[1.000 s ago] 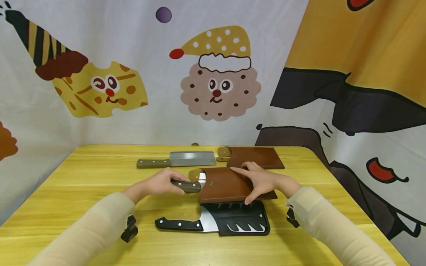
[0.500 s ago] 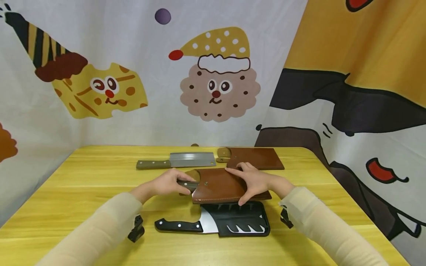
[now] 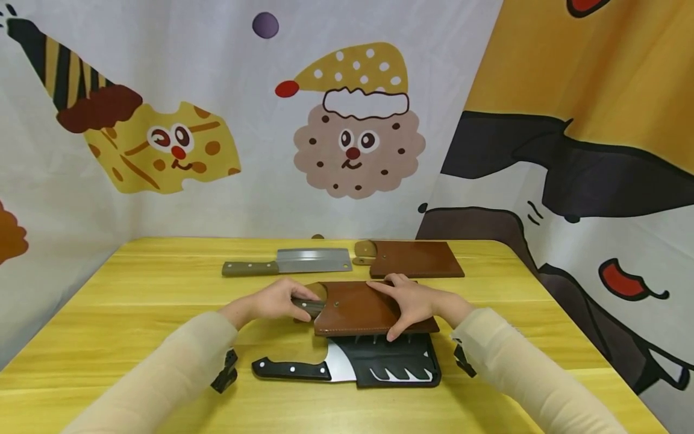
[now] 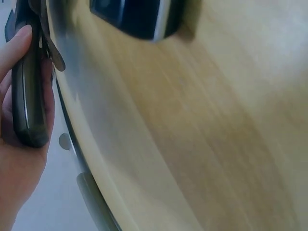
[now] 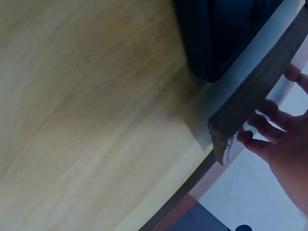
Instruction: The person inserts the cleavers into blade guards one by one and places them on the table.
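A brown leather knife sheath (image 3: 352, 310) is in the middle of the table, its mouth facing left. A knife is inside it, with only part of its dark handle (image 3: 309, 306) showing; the blade is hidden. My left hand (image 3: 271, 302) grips this handle, thumb on one side, as the left wrist view also shows on the handle (image 4: 30, 96). Spread across the sheath's right part, my right hand (image 3: 416, 306) holds it by its edges, thumb at the near edge. Fingers (image 5: 272, 127) touch the far edge in the right wrist view.
Just in front lies a black-handled knife (image 3: 293, 367), its blade mostly in a black guard (image 3: 398, 364) partly overlapped by the sheath. Behind, a cleaver (image 3: 314, 260) with an olive handle lies bare beside a second brown sheath (image 3: 420, 259). A patterned curtain (image 3: 217, 211) hangs behind the table.
The knife has slid deeper into the sheath; the bit of blade seen earlier at the mouth is now covered. Sheath and right hand have shifted slightly left and nearer; the left hand moved right.
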Motion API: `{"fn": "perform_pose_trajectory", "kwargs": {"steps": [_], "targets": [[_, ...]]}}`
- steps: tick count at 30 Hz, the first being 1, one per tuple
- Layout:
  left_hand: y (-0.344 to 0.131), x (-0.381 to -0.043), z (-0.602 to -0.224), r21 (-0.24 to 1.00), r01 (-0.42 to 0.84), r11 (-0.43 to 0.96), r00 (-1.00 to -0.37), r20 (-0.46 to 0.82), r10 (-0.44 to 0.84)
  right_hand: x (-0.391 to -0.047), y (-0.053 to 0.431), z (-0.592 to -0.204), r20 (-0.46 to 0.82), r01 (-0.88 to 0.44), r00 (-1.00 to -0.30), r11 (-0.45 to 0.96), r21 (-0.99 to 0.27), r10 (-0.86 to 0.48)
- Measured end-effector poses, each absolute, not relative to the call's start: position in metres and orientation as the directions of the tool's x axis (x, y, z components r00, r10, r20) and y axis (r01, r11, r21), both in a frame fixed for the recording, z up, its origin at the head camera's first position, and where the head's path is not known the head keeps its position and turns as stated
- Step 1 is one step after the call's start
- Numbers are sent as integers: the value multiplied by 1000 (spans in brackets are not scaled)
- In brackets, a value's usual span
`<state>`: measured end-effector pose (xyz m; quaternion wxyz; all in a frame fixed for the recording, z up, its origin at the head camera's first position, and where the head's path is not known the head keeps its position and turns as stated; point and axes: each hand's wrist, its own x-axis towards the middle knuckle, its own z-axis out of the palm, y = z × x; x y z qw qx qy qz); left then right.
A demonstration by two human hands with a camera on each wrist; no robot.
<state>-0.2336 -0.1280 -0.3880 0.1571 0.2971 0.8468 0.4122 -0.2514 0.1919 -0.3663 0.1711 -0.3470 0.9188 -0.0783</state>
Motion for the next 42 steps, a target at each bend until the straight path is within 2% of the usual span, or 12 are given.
{"fn": "perform_pose_trajectory", "kwargs": {"steps": [18, 27, 30, 36, 42], "targets": [[-133, -239, -405, 806, 324, 496, -798, -48, 600, -259, 183, -379, -295, -589, -704, 763, -266, -646], [-135, -237, -400, 786, 336, 519, -822, -25, 570, -266, 189, -373, -333, -560, -700, 775, -293, -632], [-140, -240, -392, 786, 348, 511, -831, 7, 556, -271, 193, -367, -283, -556, -713, 763, -330, -641], [-160, -250, -374, 790, 307, 531, -876, 17, 481, -293, 207, -350, -87, -556, -784, 758, -339, -614], [-184, -261, -371, 802, 232, 550, -909, -22, 416, -322, 230, -345, -17, -497, -846, 800, -335, -533]]}}
